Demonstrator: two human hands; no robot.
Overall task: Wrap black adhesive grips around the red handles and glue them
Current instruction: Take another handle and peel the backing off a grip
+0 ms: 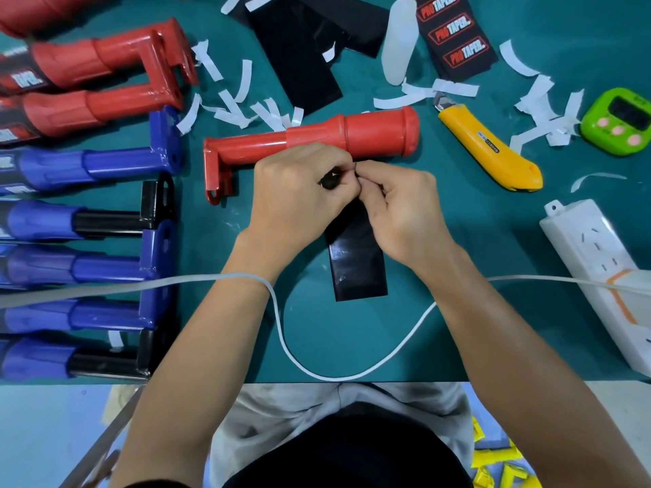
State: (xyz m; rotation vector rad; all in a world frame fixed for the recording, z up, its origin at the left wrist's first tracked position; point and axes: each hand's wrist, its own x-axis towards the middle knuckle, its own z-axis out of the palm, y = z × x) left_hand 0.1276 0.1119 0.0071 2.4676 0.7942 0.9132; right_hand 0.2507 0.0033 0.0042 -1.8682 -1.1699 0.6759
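Bright, even overhead light is falling on the green table (pixel 458 329), leaving only faint, soft shadows beside the red handle (pixel 370 130). Glare is streaking the glossy black grip strip (pixel 355 269). Wide-angle distortion is bowing the frame edges, and the blue handles (pixel 105 167) are blurring slightly.

Teal tbl (pixel 334 339), pale blue floor (pixel 42 434)

grip strip (pixel 355 265) just before the handle (pixel 380 135), utility knife (pixel 489 146) to the handle's right

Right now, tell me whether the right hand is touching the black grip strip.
Touching. The head view shows the right hand pinching the top end of the black grip strip, with no gap between them.
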